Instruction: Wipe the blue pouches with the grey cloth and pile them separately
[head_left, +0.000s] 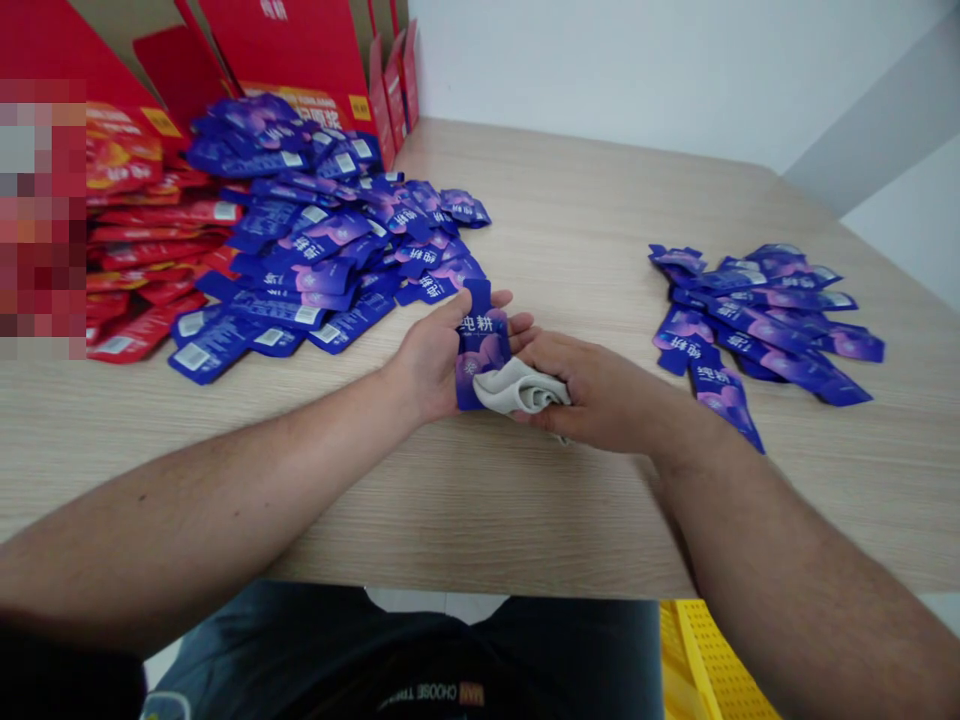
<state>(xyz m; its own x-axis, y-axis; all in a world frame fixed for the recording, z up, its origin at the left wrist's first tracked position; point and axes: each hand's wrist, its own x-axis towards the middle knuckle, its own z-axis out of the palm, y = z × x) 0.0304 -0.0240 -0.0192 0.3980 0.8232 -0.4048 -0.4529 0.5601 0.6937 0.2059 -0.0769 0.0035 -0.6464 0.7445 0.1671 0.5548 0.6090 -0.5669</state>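
My left hand [439, 355] holds a blue-purple foil pouch [478, 335] with white lettering, its printed face turned up and the thumb lying over its edge. Bunched in my right hand [592, 390] is a folded pale grey cloth [521, 387], which touches the lower part of the pouch. Fingers of the right hand partly hide the left fingertips. Just beyond my left hand spreads a large heap of similar blue pouches [315, 250]. A smaller heap of blue pouches [765, 315] lies to the right.
Red pouches [161, 240] are piled at the left beside the blue heap. Red cartons [292, 50] stand behind them on the wooden table [585, 200], near a white wall [600, 70]. A yellow perforated crate [720, 660] sits below the table's front edge at the right.
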